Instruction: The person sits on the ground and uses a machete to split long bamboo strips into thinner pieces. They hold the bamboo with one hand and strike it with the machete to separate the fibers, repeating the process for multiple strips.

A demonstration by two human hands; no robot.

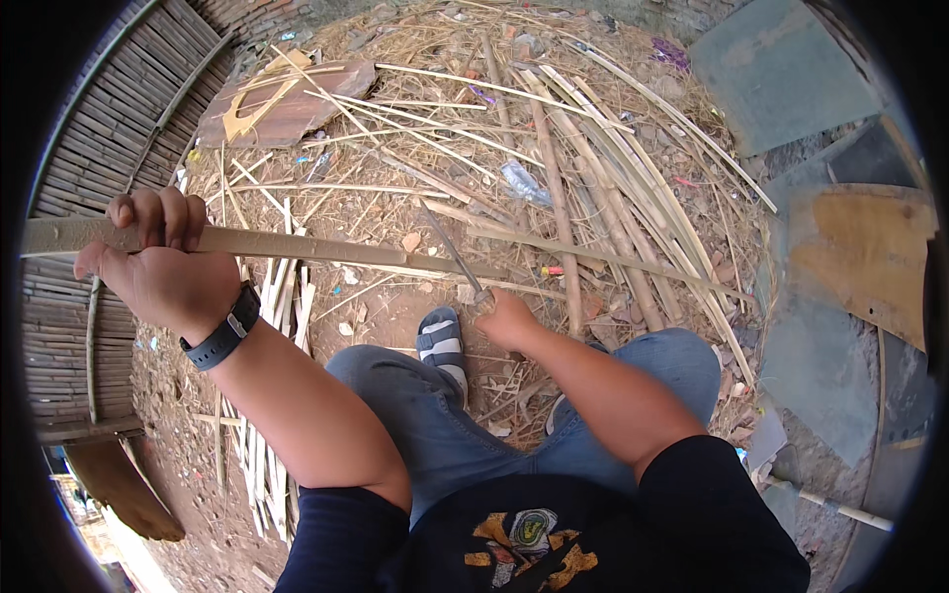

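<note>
My left hand (163,237) is wrapped round a long split bamboo strip (306,246) at the left, fingers curled over its top edge. From the left rim of the picture the strip runs rightward past the middle, its far end lying over other strips. A dark watch sits on my left wrist. In front of my right knee, my right hand (506,321) is closed round the handle of a knife (457,255). Its narrow blade points up and to the left, close to the bamboo strip; whether the two touch I cannot tell.
Pale bamboo strips (267,445) lie piled at the left, and poles with more strips (603,178) at the right. A rusty sheet (282,104) lies far left. A slatted bamboo panel (99,119) stands left; grey sheets (781,74) lean right. A clear plastic bottle (524,183) lies among the litter.
</note>
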